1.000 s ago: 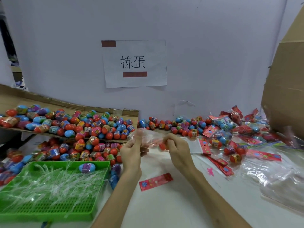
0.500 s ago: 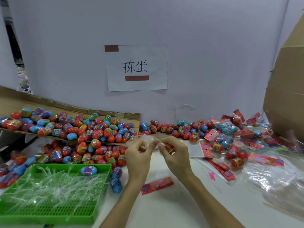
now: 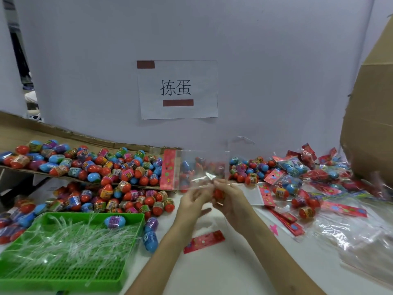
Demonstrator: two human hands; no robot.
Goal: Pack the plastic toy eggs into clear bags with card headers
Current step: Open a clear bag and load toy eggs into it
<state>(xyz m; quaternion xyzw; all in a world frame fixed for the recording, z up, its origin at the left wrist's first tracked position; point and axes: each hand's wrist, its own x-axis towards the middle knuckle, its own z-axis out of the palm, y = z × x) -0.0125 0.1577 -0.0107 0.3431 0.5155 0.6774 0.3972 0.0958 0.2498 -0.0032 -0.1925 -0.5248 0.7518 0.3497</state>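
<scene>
A clear bag (image 3: pixel 203 167) with a red card header (image 3: pixel 169 169) at its left end hangs spread out sideways just above my two hands. My left hand (image 3: pixel 192 202) pinches the bag's lower edge near the middle. My right hand (image 3: pixel 232 202) touches the same edge with its fingertips and holds a red toy egg (image 3: pixel 219 193) against the palm. Loose red, blue and purple eggs (image 3: pixel 89 165) lie heaped on a cardboard flap and on the table to the left.
A green tray (image 3: pixel 63 275) of clear plastic strips sits front left with one blue egg (image 3: pixel 114 221) in it. A loose red header card (image 3: pixel 204 241) lies on the table. Packed bags (image 3: pixel 295 167), empty clear bags (image 3: pixel 353 243) and a cardboard box (image 3: pixel 372 124) are on the right.
The bag was bunched between my hands; now it stands spread above them, its header out to the left. Both hands stay close together at the table's middle.
</scene>
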